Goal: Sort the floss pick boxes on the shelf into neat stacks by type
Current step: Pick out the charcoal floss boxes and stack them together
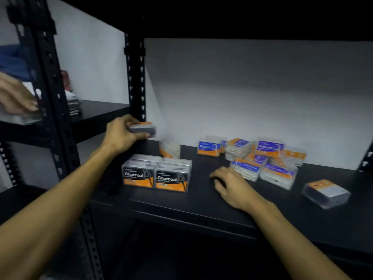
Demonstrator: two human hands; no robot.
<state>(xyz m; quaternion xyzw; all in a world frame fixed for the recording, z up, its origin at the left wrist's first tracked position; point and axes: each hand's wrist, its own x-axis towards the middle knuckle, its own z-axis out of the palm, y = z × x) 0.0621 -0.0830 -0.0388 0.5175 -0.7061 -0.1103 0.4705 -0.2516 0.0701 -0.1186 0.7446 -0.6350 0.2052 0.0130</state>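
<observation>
My left hand [121, 134] grips a charcoal floss pick box [143, 127] in the air, above and behind two stacks of Charcoal boxes [156, 174] standing side by side on the black shelf [201, 201]. My right hand [232, 184] rests on the shelf with loosely curled fingers and holds nothing, just left of a jumbled pile of blue-and-orange boxes [262, 160]. A "Round" box [209, 148] stands upright behind. One box of white picks [169, 148] stands on end near the back. Another dark box [326, 194] lies apart at the right.
A black upright post [135, 77] stands just behind my left hand. The white wall [252, 93] backs the shelf. To the left, another person's hand [16, 96] touches items on a neighbouring shelf, where folded cloths [73, 104] lie.
</observation>
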